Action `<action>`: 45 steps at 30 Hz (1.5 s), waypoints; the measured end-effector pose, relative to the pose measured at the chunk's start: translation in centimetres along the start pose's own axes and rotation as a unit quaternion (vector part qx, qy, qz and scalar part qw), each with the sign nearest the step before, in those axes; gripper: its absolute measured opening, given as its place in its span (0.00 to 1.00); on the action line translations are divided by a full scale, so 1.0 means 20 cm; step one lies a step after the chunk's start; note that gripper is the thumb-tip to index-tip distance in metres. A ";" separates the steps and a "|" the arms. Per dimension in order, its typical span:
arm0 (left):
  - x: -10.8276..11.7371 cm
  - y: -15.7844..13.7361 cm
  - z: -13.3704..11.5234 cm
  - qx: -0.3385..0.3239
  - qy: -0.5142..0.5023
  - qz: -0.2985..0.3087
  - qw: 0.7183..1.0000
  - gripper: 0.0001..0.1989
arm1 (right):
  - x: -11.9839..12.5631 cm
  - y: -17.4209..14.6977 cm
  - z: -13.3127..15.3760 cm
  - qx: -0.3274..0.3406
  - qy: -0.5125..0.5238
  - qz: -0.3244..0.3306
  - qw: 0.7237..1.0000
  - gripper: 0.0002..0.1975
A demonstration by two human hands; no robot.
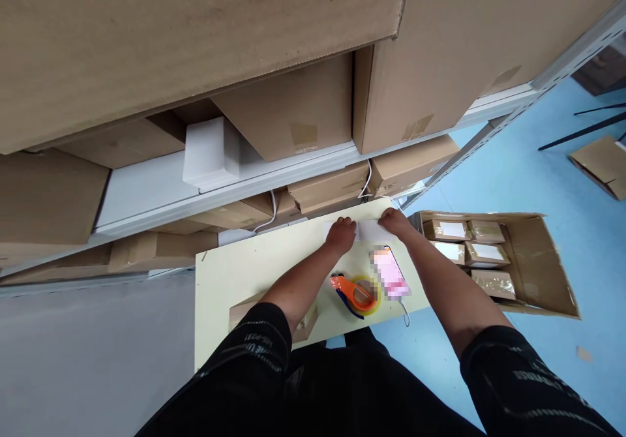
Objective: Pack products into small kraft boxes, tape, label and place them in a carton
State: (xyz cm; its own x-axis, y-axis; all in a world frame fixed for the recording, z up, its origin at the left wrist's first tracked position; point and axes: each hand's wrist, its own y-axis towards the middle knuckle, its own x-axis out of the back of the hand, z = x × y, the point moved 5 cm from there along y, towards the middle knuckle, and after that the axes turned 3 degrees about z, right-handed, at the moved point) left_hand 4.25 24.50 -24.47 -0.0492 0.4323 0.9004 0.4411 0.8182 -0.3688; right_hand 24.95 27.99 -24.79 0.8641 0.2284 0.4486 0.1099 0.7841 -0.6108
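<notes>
White paper labels [373, 231] lie near the back edge of the pale table [220, 287]. My left hand [342, 235] has its fingers curled over the paper on the left side, closed on it. At the right end, my right hand [395, 222] pinches the paper's edge. Nearer to me is an orange tape dispenser [360, 295] with a roll of tape, lying on its side. Right of it is a phone [390, 271] with a lit screen and a white cable. A small cardboard box [306, 325] is partly hidden under my left forearm.
An open carton [538, 261] holding several taped small boxes stands right of the table. Behind the table, a metal shelf [274, 182] carries large cardboard boxes [303, 104] and a stack of white paper [210, 153]. Another carton [601, 163] is on the blue floor.
</notes>
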 end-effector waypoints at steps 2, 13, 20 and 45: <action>-0.01 0.00 0.00 -0.002 0.002 -0.002 1.000 0.23 | 0.02 -0.01 -0.02 -0.017 0.046 -0.003 0.999 0.06; 0.01 -0.01 -0.02 0.000 -0.009 0.001 1.000 0.26 | 0.00 -0.15 -0.22 -0.089 0.237 -0.069 0.965 0.07; 0.03 -0.02 -0.03 0.011 -0.041 0.002 0.999 0.27 | 0.20 -0.39 -0.37 -0.044 0.289 -0.117 0.949 0.16; 0.63 -1.97 0.08 0.105 -0.796 -0.355 0.480 0.16 | -0.49 -1.68 0.63 0.573 0.036 0.058 0.816 0.14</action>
State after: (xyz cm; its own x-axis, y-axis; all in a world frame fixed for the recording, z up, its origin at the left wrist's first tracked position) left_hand -15.12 -1.65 0.99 -0.8160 -0.3773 -0.4380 -0.2837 0.9215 -0.2653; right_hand 6.68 6.59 -0.42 0.8673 0.3373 0.3662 -0.4711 0.7938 0.3846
